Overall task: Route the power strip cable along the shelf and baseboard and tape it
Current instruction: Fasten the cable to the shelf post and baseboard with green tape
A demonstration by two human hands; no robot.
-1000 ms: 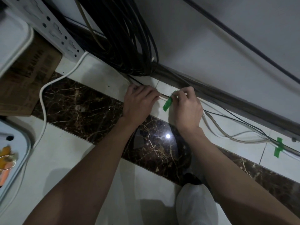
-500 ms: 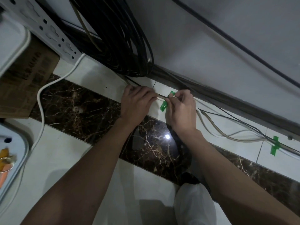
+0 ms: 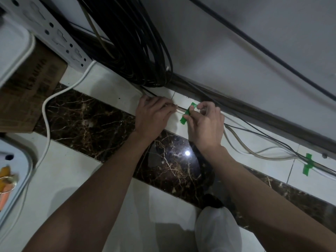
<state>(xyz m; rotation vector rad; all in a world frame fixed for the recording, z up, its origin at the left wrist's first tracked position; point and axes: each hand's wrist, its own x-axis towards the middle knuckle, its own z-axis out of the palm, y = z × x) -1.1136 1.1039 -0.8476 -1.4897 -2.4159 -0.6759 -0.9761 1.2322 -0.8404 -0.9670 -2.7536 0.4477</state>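
The short green tape strip [image 3: 187, 113], pinched by the right hand [image 3: 205, 128], is now drawn across the thin pale cable [image 3: 181, 110], which is gripped on the white tile [image 3: 112, 88] by the left hand [image 3: 154, 115], so sticking seems near.

Dim — lamp glare on dark tile [image 3: 187, 153].

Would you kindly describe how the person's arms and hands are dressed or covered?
Both the left hand and the right hand are bare, with no gloves and no rings visible. The forearms are uncovered to the frame edge, with no sleeve, watch or wristband in view.
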